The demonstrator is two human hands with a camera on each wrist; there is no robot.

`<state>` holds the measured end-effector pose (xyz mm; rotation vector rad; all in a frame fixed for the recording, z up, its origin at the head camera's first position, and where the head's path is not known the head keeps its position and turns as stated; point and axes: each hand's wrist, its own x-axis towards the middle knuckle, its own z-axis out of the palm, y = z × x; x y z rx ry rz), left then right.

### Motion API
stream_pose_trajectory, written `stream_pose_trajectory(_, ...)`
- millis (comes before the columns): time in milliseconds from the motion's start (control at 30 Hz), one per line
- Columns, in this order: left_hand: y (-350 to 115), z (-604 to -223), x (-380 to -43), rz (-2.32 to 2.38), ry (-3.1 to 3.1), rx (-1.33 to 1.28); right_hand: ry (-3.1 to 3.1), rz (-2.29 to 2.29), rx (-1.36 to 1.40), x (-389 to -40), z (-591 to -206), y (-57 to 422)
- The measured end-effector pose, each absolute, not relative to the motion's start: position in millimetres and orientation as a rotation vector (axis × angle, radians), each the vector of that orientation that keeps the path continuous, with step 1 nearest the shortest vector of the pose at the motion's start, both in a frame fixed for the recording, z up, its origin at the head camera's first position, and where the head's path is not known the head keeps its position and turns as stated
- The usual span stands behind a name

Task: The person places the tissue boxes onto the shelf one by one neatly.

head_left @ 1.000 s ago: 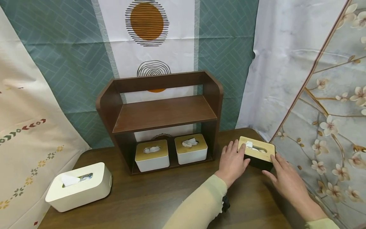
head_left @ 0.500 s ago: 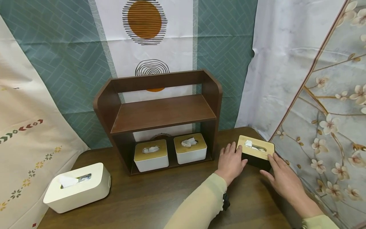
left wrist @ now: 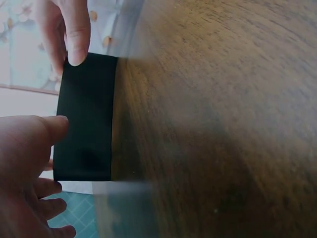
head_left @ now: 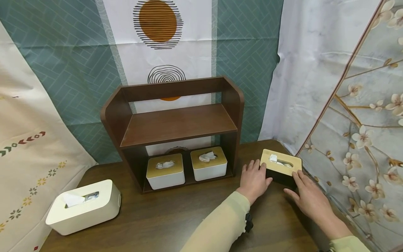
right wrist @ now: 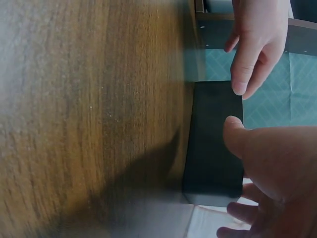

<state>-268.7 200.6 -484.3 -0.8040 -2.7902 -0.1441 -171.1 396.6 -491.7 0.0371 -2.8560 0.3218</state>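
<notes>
At lower left, a cream tissue box (head_left: 89,215) is sitting on the brown table (head_left: 157,220), a white tissue poking from its slot. Near the centre, a two-tier brown shelf (head_left: 179,122) is holding a left white box (head_left: 166,180) and a right white box (head_left: 210,172) side by side in its lower compartment, both wearing wooden lids. Right of centre, the left hand (head_left: 253,179) is touching one end of a black tissue box (head_left: 280,175), which is resting on the table under a pale wooden lid. Further right, the right hand (head_left: 310,197) is touching its other end. Both hands' fingers are lying extended and relaxed. At far right, a floral curtain (head_left: 362,140) is hanging
</notes>
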Motion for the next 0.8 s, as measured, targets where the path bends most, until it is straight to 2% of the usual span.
stream_pose_trajectory(500, 192, -483, -263, -0.125, -2.799, -0.803, -2.859, 0.333, 0.061, -165, -488, 388)
stream_pose_trajectory(800, 177, -489, -252, -0.08, -2.75, -0.834, -2.775, 0.371, 0.111, -155, -503, 386)
